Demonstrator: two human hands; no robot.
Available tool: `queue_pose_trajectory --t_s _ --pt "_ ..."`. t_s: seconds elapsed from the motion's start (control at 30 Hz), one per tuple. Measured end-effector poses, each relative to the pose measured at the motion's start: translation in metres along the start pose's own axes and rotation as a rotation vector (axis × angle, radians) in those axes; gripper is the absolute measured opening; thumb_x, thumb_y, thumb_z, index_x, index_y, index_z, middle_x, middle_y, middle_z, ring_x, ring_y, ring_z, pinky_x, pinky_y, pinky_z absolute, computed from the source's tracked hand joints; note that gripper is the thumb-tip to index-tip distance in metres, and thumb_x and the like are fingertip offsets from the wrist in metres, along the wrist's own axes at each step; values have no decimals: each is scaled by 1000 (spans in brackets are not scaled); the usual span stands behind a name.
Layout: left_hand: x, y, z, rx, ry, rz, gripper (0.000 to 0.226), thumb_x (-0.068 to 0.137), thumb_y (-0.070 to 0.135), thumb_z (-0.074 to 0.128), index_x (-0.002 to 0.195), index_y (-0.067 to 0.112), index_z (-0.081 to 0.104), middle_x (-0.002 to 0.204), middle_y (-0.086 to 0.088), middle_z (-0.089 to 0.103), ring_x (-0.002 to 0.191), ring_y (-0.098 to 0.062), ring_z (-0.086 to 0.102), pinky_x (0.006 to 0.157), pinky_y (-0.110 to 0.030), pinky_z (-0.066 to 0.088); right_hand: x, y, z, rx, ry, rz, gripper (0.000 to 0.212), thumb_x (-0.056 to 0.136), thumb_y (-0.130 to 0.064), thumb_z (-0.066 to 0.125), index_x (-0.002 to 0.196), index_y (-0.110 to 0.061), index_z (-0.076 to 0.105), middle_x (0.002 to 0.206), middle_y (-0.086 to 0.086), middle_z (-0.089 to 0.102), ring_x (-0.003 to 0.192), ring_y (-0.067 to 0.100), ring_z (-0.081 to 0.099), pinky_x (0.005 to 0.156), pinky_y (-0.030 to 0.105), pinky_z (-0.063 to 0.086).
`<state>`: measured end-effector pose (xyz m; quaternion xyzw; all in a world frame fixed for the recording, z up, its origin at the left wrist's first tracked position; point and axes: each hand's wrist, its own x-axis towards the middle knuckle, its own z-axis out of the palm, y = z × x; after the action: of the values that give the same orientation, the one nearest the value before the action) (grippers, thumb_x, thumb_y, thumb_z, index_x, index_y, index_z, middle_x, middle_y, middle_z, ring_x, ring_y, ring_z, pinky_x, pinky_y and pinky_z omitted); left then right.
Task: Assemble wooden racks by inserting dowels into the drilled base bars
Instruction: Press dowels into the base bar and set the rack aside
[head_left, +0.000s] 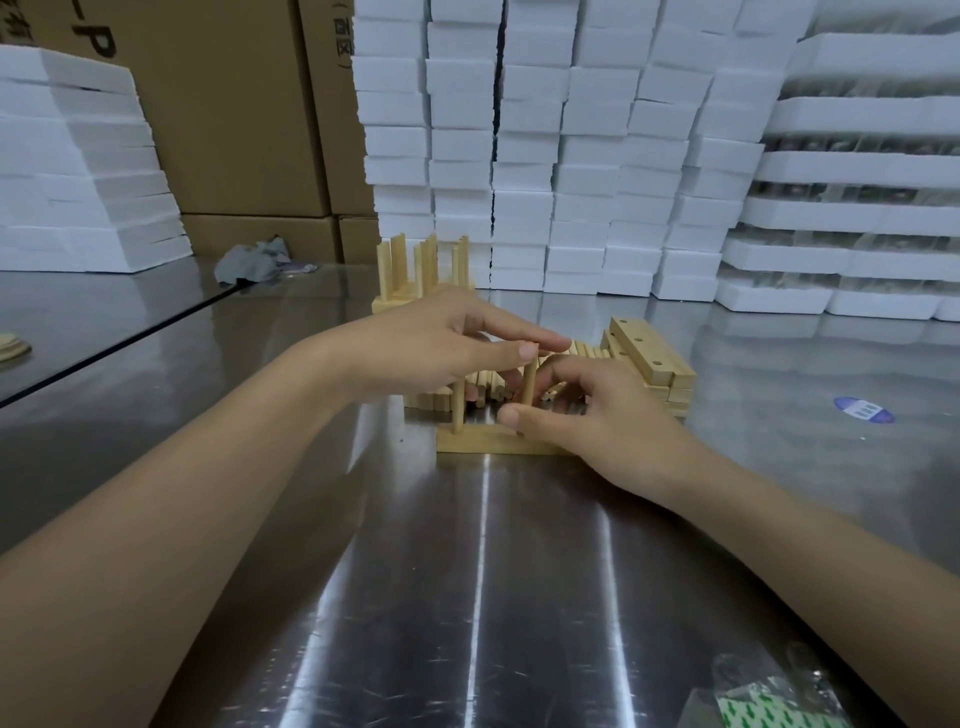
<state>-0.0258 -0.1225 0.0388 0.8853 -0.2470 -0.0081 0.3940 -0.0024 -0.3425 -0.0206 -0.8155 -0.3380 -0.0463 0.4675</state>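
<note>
We see the base bar (493, 445) lying flat on the steel surface (467, 571), its long axis running left to right across our view. Two dowels stand upright in it, long axes vertical: the left dowel (458, 410) stands free near the bar's left end, and the second dowel (529, 387) rises near the middle. The left hand (436, 348) reaches over from above, forefinger and thumb stretched out straight, with the thumb tip resting on the second dowel's top end; its other fingers are hidden under the palm. The right hand (597, 415) pinches the same dowel low down, with the thumb against its foot just above the bar and the curled forefinger on the far side. Just behind the hands lie loose dowels (587, 351), and to their right a stack of drilled bars (649, 358), holes facing up. Finished racks (421, 275) stand further back, before white foam blocks (571, 156).
</note>
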Motion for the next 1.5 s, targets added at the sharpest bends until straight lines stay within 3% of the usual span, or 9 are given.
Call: queue_pose_trajectory --t_s 0.13,0.2,0.3,0.43,0.6,0.87,1.07,1.33,1.5 --pt "2 -2 -5 -124 210 -20 34 114 45 44 131 43 73 129 21 74 117 -3 70 98 -39 52 3 3 -22 29 191 5 13 86 -35 60 84 -28 71 82 -12 69 74 1 59 66 15 41" --pt "3 -8 -10 -160 373 -42 33 115 36 45 124 37 77 120 17 77 112 -4 72 92 -34 52 5 10 -34 -136 306 -10 14 91 -22 60 86 -31 70 82 -12 67 71 0 56 64 14 39" --pt "3 -25 -12 -4 494 -46 24 112 29 56 118 35 79 112 19 78 106 2 71 90 -26 50 8 23 -44 -466 343 -59 20 97 -15 61 99 -32 72 97 -13 66 99 8 53 81 21 35" --pt "1 -50 -3 301 368 -69 19 101 34 73 119 39 79 116 23 74 111 5 64 102 -32 51 12 35 -47 -617 278 -51 20 100 -22 66 114 -30 76 110 -6 65 117 19 47 90 24 29" --pt "6 -56 8 380 264 -103 46 80 66 75 119 41 79 121 21 72 115 -4 64 106 -45 54 14 39 -42 -599 273 -57 19 98 -29 68 114 -30 77 111 -3 65 113 21 49 88 28 31" --pt "9 -58 11 450 244 -75 38 86 56 83 121 43 78 119 26 68 110 -4 63 99 -43 56 13 39 -39 -682 178 -76 30 102 -31 66 131 -34 72 130 -3 65 126 24 46 103 34 35" --pt "10 -63 13 546 242 -53 51 88 59 80 136 46 69 130 24 60 121 -7 56 106 -47 52 15 44 -31 -810 78 -74 42 103 -42 61 145 -43 60 152 -10 50 146 22 29 111 38 23" --pt "10 -69 13 586 215 -46 51 89 64 75 137 50 65 136 22 58 128 -7 52 109 -48 50 20 53 -31 -824 94 -62 45 97 -47 69 141 -40 64 151 -11 51 147 22 28 113 40 22" --pt "9 -67 13 581 213 -55 51 89 63 76 137 50 65 136 21 57 127 -7 52 109 -48 50 22 51 -34 -748 192 -130 19 92 -34 79 111 -34 79 133 -10 63 132 20 45 97 26 20"
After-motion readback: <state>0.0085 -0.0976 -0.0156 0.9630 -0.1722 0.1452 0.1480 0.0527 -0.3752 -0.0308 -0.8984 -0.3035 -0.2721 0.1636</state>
